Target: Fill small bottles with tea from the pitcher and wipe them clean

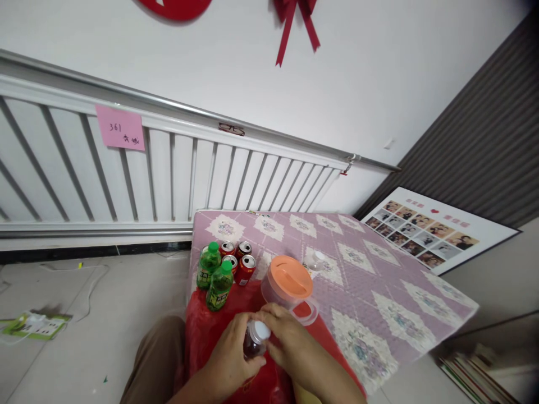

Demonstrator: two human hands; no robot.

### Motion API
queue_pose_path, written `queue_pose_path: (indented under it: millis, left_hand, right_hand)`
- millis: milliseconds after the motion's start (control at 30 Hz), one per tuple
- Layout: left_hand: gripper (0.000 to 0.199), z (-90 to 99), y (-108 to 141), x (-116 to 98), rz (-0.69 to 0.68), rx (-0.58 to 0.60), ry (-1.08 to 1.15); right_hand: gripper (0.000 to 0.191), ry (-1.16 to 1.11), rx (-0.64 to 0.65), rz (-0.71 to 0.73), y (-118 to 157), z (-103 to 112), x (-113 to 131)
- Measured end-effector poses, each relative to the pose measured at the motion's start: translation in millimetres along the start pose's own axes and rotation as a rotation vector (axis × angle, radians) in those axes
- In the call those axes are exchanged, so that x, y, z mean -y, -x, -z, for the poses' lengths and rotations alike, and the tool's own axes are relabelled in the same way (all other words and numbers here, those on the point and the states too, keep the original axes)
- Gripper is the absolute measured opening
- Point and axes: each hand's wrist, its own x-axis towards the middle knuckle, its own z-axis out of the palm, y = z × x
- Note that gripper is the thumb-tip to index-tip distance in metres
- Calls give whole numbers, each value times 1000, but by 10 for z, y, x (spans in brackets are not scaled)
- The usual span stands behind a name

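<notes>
My left hand (229,352) is closed round a small clear jar (254,349) with dark contents and a white lid (260,331). The jar is held upright above the red cloth. From the other side my right hand (288,335) curls its fingers against the jar near the lid; its palm side is hidden. Just beyond my hands stands a clear plastic pitcher (273,292) with an orange lid (290,278) and a handle on its right. Two green bottles (219,287) with green caps are to the left, beside several red drink cans (245,270).
A purple floral cloth (374,292) covers the table, with a red cloth (202,331) over its near part. Behind the pitcher sits a clear container (316,259). A white radiator (248,174) runs along the wall. A photo board (438,230) leans at the right; a power strip (36,325) lies on the floor.
</notes>
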Motion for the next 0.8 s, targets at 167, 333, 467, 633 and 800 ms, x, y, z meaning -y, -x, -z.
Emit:
queue_pose_path:
  millis: [167, 333, 467, 633, 800]
  left_hand:
    - [55, 20, 3, -28, 1, 13, 3]
    - [57, 8, 7, -12, 1, 13, -2]
    - [61, -9, 13, 23, 2, 11, -2]
    - [62, -11, 29, 16, 1, -2, -3]
    - [61, -38, 28, 36, -27, -12, -3]
  right_hand:
    - [44, -41, 24, 8, -23, 0, -13]
    - [37, -31, 89, -52, -48, -15, -83]
    - [26, 34, 77, -134, -55, -67, -127]
    - [16, 161, 19, -284, -67, -147, -63]
    - [19, 212, -102, -488, -47, -242, 75]
